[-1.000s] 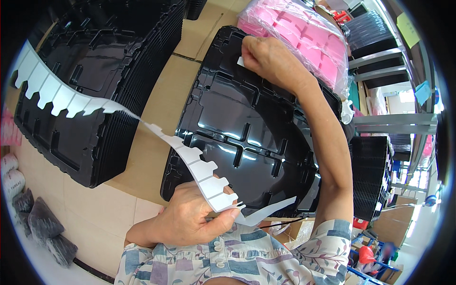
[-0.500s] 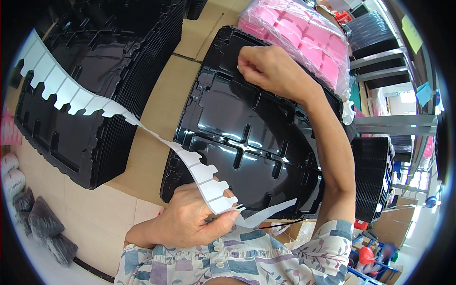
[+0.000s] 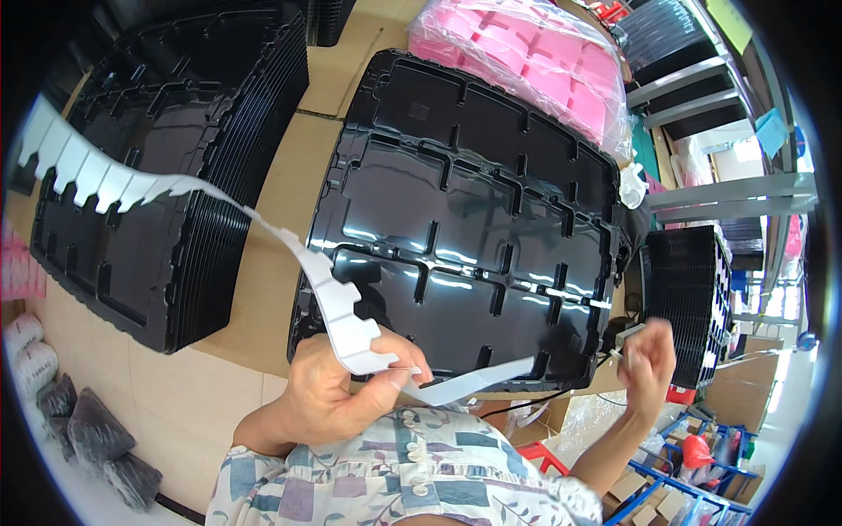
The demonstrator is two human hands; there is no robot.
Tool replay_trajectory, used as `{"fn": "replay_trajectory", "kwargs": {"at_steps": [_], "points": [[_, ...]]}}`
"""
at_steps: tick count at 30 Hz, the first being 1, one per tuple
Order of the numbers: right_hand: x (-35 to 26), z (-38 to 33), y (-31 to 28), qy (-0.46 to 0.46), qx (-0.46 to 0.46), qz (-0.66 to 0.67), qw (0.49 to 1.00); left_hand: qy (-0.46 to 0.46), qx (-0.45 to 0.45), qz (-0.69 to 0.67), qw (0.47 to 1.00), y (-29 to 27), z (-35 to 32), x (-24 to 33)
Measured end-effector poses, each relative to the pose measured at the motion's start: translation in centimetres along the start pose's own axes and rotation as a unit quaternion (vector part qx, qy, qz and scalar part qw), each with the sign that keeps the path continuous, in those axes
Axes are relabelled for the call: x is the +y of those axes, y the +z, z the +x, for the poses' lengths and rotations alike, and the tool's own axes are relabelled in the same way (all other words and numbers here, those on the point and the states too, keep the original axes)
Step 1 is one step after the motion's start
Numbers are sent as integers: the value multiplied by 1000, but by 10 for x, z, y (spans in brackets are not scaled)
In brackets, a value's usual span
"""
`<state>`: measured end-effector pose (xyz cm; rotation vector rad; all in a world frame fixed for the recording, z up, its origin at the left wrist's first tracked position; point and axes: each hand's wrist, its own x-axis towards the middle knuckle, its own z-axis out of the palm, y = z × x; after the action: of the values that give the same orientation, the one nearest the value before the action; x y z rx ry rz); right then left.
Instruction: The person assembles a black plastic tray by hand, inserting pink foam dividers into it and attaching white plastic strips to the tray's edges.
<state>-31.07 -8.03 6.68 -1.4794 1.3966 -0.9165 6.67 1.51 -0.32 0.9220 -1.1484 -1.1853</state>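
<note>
My left hand [image 3: 338, 390] pinches a strip of white labels [image 3: 326, 294] between thumb and fingers. One end of the strip trails up over the left tray stack; the other, a plain white tail [image 3: 478, 381], sticks out to the right. In front of me lies a glossy black plastic tray [image 3: 386, 188] with raised ribs. A faint small square patch [image 3: 418, 111] shows near its far left corner. My right hand [image 3: 647, 359] is off the tray's near right corner, fingers curled and smeared by motion; whether it holds anything is unclear.
A tall stack of black trays [image 3: 202, 237] stands left, another black stack [image 3: 688, 302] right. Pink trays in clear plastic wrap [image 3: 526, 66] sit at the back. A metal rack [image 3: 737, 193] rises on the right. Dark wrapped bundles [image 3: 101, 430] lie on the floor at lower left.
My right hand has left the tray's far part and swung to the near right. The small square patch now shows where the fist was. My left hand keeps the label strip.
</note>
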Motion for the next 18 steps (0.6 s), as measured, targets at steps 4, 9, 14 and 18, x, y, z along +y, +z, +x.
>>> {"fn": "replay_trajectory", "kwargs": {"at_steps": [4,9,14,18], "points": [[73,-113,-92,113,188,-162,962,19,-6,-271,962,-6,-11,-4],[138,-190,-139,159,-30,-784,600,35,29,-284,958,-44,-75,13],[21,-79,-51,-191,124,-452,863,-195,206,63,957,-79,-128,8],[-49,85,55,-365,-5,-350,863,-109,257,664,694,-70,-154,-7]]}}
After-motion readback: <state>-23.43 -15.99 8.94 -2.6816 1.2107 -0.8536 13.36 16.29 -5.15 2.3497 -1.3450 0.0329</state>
